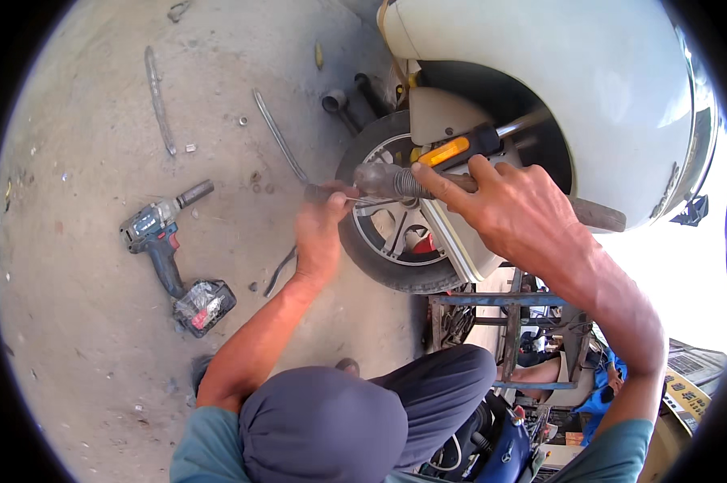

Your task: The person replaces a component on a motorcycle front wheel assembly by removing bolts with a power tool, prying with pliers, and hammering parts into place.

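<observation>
My right hand (pixel 516 201) is closed around a hammer (pixel 412 183), whose handle has a coil wound near the head and a wooden end past my wrist. A black-and-orange handled tool (pixel 460 149) with a metal shaft lies just beyond my fingers; whether they grip it too I cannot tell. My left hand (pixel 319 237), slightly blurred, pinches a thin metal rod (pixel 375 200) that points at the wheel (pixel 396 282). The hammer head is close to my left fingertips. The wheel has a black tyre and silver spokes, under a white body panel (pixel 573 56).
On the concrete ground at left lie a cordless impact wrench (pixel 158 233), a flat metal bar (pixel 159 101), a slim metal bar (pixel 279 133) and small sockets (pixel 243 121). A metal frame (pixel 500 300) stands right of my knee, with a blue vehicle part (pixel 504 451) nearer.
</observation>
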### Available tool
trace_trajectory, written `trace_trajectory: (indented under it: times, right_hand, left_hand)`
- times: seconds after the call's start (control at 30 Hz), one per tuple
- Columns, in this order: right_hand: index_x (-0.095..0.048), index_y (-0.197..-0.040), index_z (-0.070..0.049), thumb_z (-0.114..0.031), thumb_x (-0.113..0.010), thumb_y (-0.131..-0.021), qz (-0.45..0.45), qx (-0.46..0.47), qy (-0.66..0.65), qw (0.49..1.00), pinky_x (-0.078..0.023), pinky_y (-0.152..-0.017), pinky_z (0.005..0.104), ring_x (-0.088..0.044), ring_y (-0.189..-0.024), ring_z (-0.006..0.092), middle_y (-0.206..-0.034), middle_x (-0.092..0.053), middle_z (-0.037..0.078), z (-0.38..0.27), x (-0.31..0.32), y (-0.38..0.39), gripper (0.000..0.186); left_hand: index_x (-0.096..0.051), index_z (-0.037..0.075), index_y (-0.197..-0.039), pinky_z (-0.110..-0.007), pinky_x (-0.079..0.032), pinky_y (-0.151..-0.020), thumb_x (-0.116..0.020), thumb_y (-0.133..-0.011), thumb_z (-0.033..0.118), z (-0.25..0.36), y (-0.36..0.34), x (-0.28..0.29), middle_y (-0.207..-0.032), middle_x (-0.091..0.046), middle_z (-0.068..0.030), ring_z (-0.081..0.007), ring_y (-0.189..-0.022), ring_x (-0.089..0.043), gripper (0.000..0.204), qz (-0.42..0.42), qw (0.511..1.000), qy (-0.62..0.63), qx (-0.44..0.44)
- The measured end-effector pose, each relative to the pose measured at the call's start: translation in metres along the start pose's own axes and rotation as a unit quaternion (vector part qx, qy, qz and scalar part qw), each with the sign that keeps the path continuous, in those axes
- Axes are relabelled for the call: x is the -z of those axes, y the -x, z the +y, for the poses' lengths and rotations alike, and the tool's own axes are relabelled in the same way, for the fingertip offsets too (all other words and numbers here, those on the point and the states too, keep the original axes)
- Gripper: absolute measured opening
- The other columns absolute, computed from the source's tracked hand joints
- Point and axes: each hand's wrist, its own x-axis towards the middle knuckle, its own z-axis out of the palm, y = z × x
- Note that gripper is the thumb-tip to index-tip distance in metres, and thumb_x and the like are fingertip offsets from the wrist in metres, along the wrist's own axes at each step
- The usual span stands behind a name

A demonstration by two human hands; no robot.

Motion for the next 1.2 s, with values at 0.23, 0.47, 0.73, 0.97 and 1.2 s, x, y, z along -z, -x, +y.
trace_trajectory:
  times: [0.23,0.47,0.73,0.97,1.2]
  right_hand:
    - [-0.051,-0.151,-0.02,-0.007,-0.062,-0.093,-0.065,0.001,-0.034,0.997,-0.055,-0.052,0.0373,-0.072,-0.067,0.027,-0.088,-0.066,0.016,-0.012,-0.038,-0.011,0.061]
    - [-0.054,-0.146,-0.014,-0.02,-0.074,-0.087,-0.018,-0.052,-0.06,0.997,-0.054,-0.054,0.0382,-0.07,-0.064,0.029,-0.081,-0.067,0.016,0.007,-0.01,-0.01,0.063]
    - [-0.048,-0.155,-0.029,-0.022,-0.07,-0.094,0.041,-0.121,-0.066,0.99,-0.053,-0.057,0.0387,-0.062,-0.063,0.0221,-0.08,-0.058,0.006,0.025,0.027,-0.004,0.065]
    - [-0.049,-0.154,-0.032,-0.023,-0.071,-0.092,0.046,-0.093,-0.057,0.993,-0.054,-0.056,0.0387,-0.061,-0.062,0.0235,-0.08,-0.058,0.005,0.01,0.047,-0.015,0.066]
    - [-0.053,-0.151,-0.031,-0.016,-0.073,-0.088,0.095,-0.02,-0.021,0.995,-0.052,-0.05,0.0359,-0.06,-0.059,0.0185,-0.076,-0.056,0.003,-0.005,0.058,-0.035,0.067]
  left_hand:
    - [-0.058,-0.007,-0.121,-0.038,-0.055,-0.101,-0.058,-0.104,0.017,0.015,-0.004,0.004,-0.115,-0.067,-0.0142,-0.0216,-0.111,-0.066,0.029,0.054,0.998,0.005,-0.011]
    - [-0.057,-0.005,-0.125,-0.042,-0.056,-0.104,-0.063,-0.105,0.03,0.01,-0.008,0.0,-0.117,-0.068,-0.0161,-0.0245,-0.113,-0.067,0.041,-0.014,0.999,-0.021,-0.031]
    - [-0.057,-0.004,-0.124,-0.04,-0.056,-0.104,-0.065,-0.104,0.03,-0.007,-0.008,-0.022,-0.117,-0.068,-0.0145,-0.022,-0.114,-0.066,0.04,-0.042,0.999,-0.011,-0.017]
    - [-0.057,-0.003,-0.124,-0.039,-0.055,-0.104,-0.062,-0.106,0.026,-0.011,-0.009,-0.026,-0.116,-0.068,-0.012,-0.0205,-0.114,-0.066,0.035,-0.05,0.999,-0.012,-0.013]
    - [-0.061,-0.005,-0.116,-0.034,-0.056,-0.09,-0.061,-0.107,0.029,-0.009,-0.013,-0.028,-0.104,-0.07,-0.0088,-0.0168,-0.102,-0.067,0.036,-0.054,0.996,-0.019,-0.072]
